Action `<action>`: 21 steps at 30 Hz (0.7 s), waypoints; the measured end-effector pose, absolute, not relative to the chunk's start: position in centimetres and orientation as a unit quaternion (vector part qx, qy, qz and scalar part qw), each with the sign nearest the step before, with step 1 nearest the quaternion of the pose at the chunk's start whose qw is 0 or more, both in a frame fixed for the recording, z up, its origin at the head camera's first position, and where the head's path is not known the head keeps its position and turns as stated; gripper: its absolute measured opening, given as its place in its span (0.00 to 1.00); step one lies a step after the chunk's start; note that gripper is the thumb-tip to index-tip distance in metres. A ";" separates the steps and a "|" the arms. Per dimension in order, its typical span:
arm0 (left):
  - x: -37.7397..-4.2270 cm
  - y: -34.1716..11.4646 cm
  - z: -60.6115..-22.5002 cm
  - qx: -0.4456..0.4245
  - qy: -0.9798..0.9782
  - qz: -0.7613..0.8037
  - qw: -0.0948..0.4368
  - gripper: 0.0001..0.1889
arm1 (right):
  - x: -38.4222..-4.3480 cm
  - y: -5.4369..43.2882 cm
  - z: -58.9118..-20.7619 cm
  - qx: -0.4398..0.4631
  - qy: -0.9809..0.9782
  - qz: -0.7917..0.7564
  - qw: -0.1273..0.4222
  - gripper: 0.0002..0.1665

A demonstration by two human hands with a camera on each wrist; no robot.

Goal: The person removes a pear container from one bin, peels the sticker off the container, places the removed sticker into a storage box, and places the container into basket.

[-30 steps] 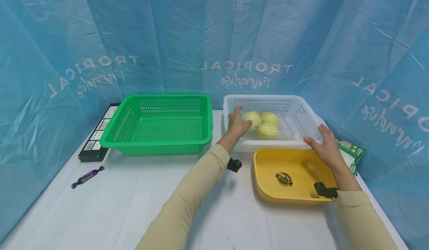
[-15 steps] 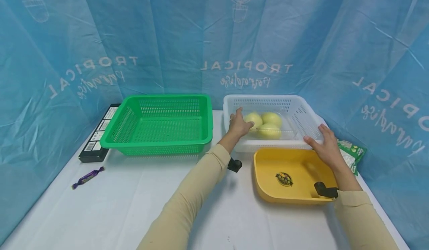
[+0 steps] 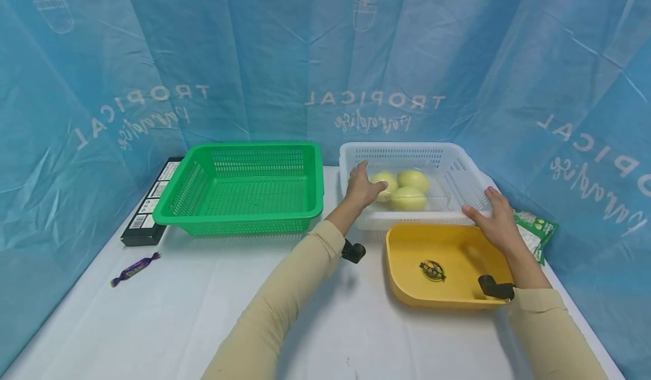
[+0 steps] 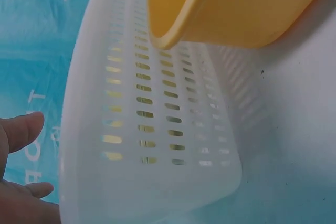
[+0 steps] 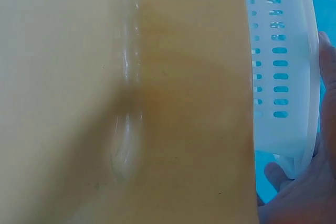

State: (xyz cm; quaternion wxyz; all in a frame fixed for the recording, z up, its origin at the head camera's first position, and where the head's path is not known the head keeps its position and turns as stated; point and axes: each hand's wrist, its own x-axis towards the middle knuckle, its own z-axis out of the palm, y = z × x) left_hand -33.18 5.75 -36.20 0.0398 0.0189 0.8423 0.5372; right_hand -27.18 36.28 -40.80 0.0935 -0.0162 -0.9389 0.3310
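Several pale yellow-green round fruits (image 3: 408, 198) sit in a clear plastic box, itself inside a white slotted basket (image 3: 396, 217). My left hand (image 3: 360, 189) reaches over that basket's left part, its thumb spread beside the nearest fruit. In the left wrist view, the thumb (image 4: 26, 129) and a fingertip show apart beyond the basket wall; what the other fingers touch is hidden. At the basket's front right corner my right hand (image 3: 498, 220) grips the rim. The right wrist view shows fingers of this hand on both sides of the white rim (image 5: 310, 103).
A yellow tub (image 3: 442, 301) stands in front of the white basket. Left of them is a green basket (image 3: 239, 220), with a black-and-white box (image 3: 144, 221) beside it. A purple wrapped candy (image 3: 135, 269) lies at front left. Green packets (image 3: 534, 233) lie at right.
The fruits in the clear box have shifted slightly right within the white basket. My left hand has barely moved; my right hand keeps its hold on the rim.
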 end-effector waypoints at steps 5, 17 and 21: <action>-32.7 5.4 -36.0 0.023 0.832 0.553 0.043 0.40 | -27.3 36.4 -40.8 -0.014 -0.940 0.329 0.091 0.55; -31.1 4.0 -36.0 0.042 0.810 0.584 0.044 0.39 | -27.3 36.3 -40.7 -0.022 -0.941 0.325 0.088 0.55; -30.6 3.5 -36.0 0.048 0.802 0.594 0.048 0.38 | -27.3 36.2 -40.6 -0.024 -0.943 0.321 0.083 0.56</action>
